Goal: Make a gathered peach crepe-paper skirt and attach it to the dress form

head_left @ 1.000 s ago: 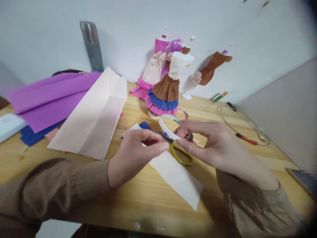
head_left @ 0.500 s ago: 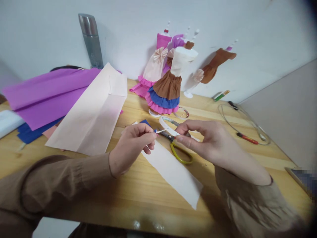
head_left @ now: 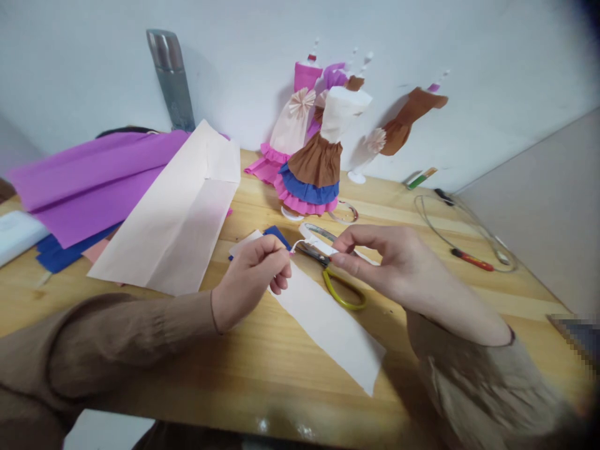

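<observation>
My right hand pinches a white roll of tape just above the wooden table. My left hand is closed in a pinch on the free end of the tape, which stretches a short way from the roll. Under both hands lies a pale strip of paper, and yellow-handled scissors rest on the table between my hands. A small blue paper piece peeks out behind my left fingers.
Large pale pink, purple and blue paper sheets lie at the left. Paper dresses on small mannequins stand at the back by the wall, beside a metal flask. A cable and a red-handled tool lie at the right.
My left hand has drawn the tape's end away from the roll, leftward. The roll in my right hand has tipped down lower and flatter over the scissors.
</observation>
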A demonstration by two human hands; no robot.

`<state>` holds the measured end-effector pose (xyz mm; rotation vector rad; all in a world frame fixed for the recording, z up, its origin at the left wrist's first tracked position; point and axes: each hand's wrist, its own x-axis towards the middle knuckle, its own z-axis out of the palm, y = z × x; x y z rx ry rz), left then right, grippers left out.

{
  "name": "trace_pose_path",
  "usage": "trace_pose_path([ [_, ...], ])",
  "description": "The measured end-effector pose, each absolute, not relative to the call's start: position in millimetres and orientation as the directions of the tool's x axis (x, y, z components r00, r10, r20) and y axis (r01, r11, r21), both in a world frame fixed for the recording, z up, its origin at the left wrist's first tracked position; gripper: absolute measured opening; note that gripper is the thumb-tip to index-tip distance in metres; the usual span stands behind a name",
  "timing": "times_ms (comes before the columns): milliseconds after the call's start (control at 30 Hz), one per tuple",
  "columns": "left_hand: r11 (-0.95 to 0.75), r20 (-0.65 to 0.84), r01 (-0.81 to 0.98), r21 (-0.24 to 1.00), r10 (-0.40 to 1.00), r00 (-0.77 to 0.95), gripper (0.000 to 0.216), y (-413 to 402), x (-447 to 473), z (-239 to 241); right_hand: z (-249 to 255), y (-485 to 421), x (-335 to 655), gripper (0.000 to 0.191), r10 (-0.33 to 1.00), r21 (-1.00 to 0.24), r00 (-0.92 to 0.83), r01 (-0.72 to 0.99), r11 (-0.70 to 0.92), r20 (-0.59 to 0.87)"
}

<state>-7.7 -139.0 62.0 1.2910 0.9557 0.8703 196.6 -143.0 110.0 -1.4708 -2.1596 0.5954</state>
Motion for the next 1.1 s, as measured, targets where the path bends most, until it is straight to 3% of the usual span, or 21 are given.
trace_pose_path([
  [67, -0.13, 0.065, 0.141, 0.981, 0.917, 0.394, 0.02, -139, -9, 63, 107, -145, 195, 0.018, 0.921, -0.546, -0.366, 0.748, 0.377, 0.135],
  [133, -0.371, 0.246, 0.269, 0.889, 0.881, 0.403, 0.019, -138, -11, 63, 105, -148, 191, 0.016, 0.907, -0.51, -0.395, 0.755, 0.411, 0.146],
  [233, -0.535, 0.367, 0.421, 0.733, 0.832, 0.417, 0.018, -135, -13, 62, 105, -152, 185, 0.013, 0.889, -0.445, -0.424, 0.772, 0.454, 0.173],
  [400, -0.546, 0.292, 0.592, 0.593, 0.831, 0.474, 0.022, -127, -15, 60, 105, -158, 178, 0.013, 0.827, -0.272, -0.514, 0.782, 0.561, 0.229],
  [600, -0.705, 0.132, 0.693, 0.148, 0.709, 0.693, 0.02, -135, -16, 68, 102, -161, 172, 0.02, 0.724, -0.151, -0.654, 0.71, 0.688, 0.219],
  [667, -0.728, 0.08, 0.682, 0.075, 0.686, 0.723, 0.025, -141, -16, 71, 100, -162, 168, 0.02, 0.722, -0.144, -0.659, 0.71, 0.69, 0.212],
  [833, -0.713, 0.081, 0.697, 0.078, 0.701, 0.708, 0.027, -145, -16, 73, 94, -164, 161, 0.022, 0.719, -0.157, -0.655, 0.704, 0.692, 0.232],
  [933, -0.663, 0.135, 0.738, 0.127, 0.748, 0.649, 0.023, -136, -16, 73, 94, -162, 162, 0.02, 0.769, -0.268, -0.59, 0.721, 0.639, 0.246],
  [1033, -0.544, 0.215, 0.793, 0.272, 0.838, 0.501, 0.019, -120, -19, 78, 98, -158, 168, 0.015, 0.852, -0.445, -0.494, 0.732, 0.516, 0.176],
  [1100, -0.494, 0.226, 0.729, 0.474, 0.868, 0.442, 0.025, -110, -23, 85, 98, -153, 172, 0.014, 0.881, -0.549, -0.46, 0.712, 0.439, 0.108],
])
